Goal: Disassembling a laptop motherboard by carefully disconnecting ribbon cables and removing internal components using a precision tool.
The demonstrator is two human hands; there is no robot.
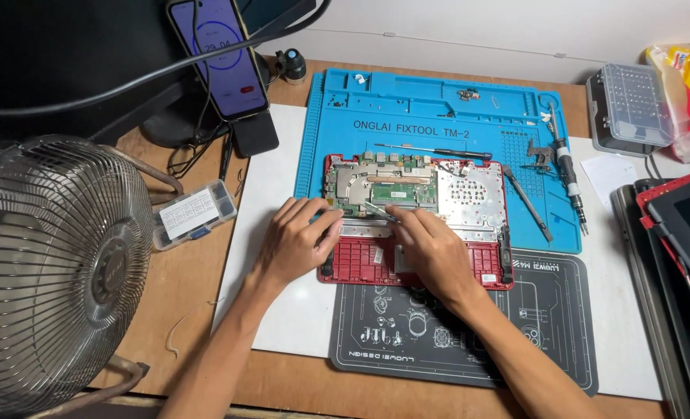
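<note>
An opened red laptop base [491, 271] lies on a blue repair mat [407, 116], its green circuit board [345, 186] and metal shield exposed. My left hand [297, 239] rests flat on the base's left side, fingers near the board's lower edge. My right hand [432, 247] holds thin metal tweezers [377, 208], their tips pointing left at the board's lower edge.
A wire-caged fan [54, 271] stands at the left. A phone [219, 54] leans on a stand behind. Screwdrivers [527, 203] and small parts lie on the blue mat. A dark mat [546, 326] lies in front, a clear parts box [193, 213] left, a bit case [630, 105] right.
</note>
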